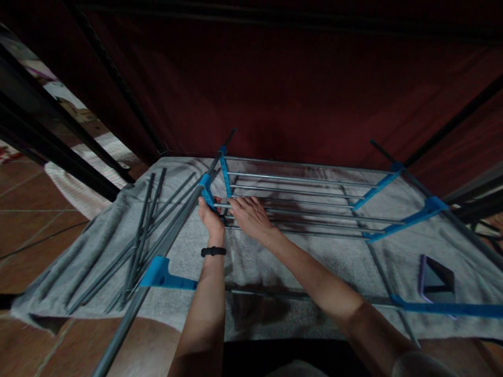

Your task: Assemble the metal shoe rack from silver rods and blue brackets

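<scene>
Left hand clamped on blue plastic connector of grey rack pole | pole's long axis runs from near left to far centre | right hand flat, fingers spread on metal shelf rods, just beside left | loose grey rods left on grey towel | phone lies far right.

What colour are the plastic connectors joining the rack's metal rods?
Bright blue connectors, clearest in the head view; the rods are grey.

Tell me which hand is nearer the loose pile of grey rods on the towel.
Left. The left hand grips a blue connector just right of the loose grey rods; the right hand rests on the rack's rails, farther right.
</scene>
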Demonstrator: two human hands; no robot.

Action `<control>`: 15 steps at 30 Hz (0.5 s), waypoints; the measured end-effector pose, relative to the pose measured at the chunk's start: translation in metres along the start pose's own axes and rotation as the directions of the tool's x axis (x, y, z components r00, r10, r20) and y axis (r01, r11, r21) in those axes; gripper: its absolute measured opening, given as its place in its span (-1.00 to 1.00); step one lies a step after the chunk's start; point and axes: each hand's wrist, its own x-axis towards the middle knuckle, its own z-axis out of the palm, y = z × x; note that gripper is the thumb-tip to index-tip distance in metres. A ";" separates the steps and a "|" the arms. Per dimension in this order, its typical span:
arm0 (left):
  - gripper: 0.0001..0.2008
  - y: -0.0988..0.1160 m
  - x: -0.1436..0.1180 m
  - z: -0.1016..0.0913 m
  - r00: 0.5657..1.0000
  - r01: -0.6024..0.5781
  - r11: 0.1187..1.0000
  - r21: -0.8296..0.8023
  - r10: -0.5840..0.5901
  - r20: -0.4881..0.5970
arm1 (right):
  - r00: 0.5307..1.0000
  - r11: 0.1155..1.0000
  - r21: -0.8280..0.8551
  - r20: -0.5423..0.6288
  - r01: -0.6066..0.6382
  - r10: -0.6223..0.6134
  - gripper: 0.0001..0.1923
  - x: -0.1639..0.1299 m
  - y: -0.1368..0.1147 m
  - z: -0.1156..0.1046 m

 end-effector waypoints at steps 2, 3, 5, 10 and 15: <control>-0.38 -0.001 -0.001 0.000 1.000 -0.014 1.000 0.007 0.014 0.001 | 0.999 0.998 -0.032 -0.022 -0.048 0.047 -0.61 -0.018 0.014 -0.004; -0.38 -0.001 -0.001 0.000 1.000 -0.022 1.000 0.016 0.022 -0.005 | 0.997 0.996 -0.050 -0.041 -0.073 0.071 -0.61 -0.028 0.022 -0.005; -0.36 -0.001 -0.001 0.000 0.999 -0.039 0.998 0.042 0.040 -0.016 | 0.990 0.989 -0.089 -0.089 -0.120 0.113 -0.61 -0.051 0.040 -0.009; -0.27 0.002 -0.002 0.001 0.996 -0.083 0.990 0.114 0.085 -0.014 | 0.951 0.945 -0.198 -0.224 -0.260 0.215 -0.62 -0.107 0.085 -0.016; -0.26 0.006 -0.001 0.004 0.996 -0.077 0.993 0.090 0.081 -0.034 | 0.940 0.916 -0.275 -0.261 -0.291 0.220 -0.62 -0.138 0.116 -0.028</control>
